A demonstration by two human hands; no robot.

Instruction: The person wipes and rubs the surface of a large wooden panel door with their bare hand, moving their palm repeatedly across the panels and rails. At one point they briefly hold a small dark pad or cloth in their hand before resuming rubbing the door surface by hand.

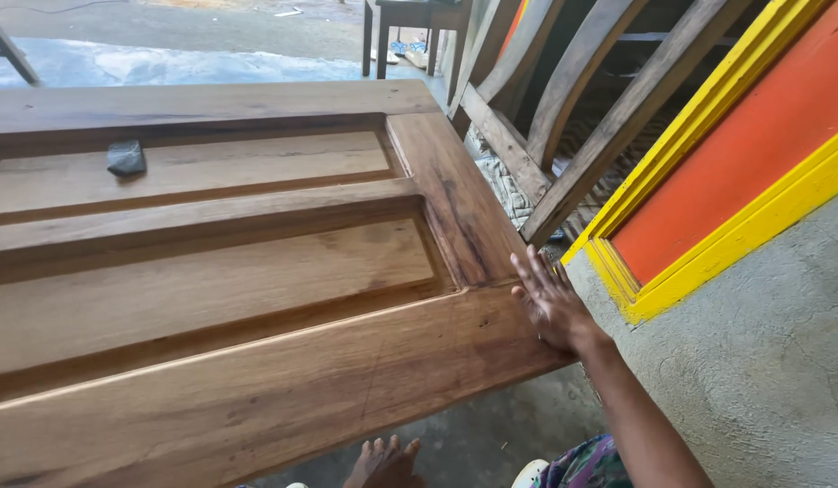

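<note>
Brown, glossy hardwood fills most of your view: a large panelled wooden door (256, 298) lies flat and raised off the ground, its recessed panels facing up, so the whole face is within reach from where you stand at its near corner. Beyond its far side, several dark curved wooden frames (564, 99) lean in a stack against the orange wall panel with yellow trim (753, 154), propped there out of the way. Below that trim the grey rough plaster wall (762, 361) runs down to the bare concrete floor (491, 434).

Your right hand (553, 303) lies flat on the door's corner, right at the edge where the lower rail meets the side stile. It seems placed to feel or steady the surface, not to grasp it: the palm is down and the fingers (530, 274) are stretched out and slightly spread, gripping nothing. Your left hand is not in view.

Your bare foot (383, 461) shows under the door's near edge, toes pointing towards it. Smallest of all, a small dark grey block (126, 157), perhaps a sanding pad, rests on the upper recessed panel, well apart from your hand.
</note>
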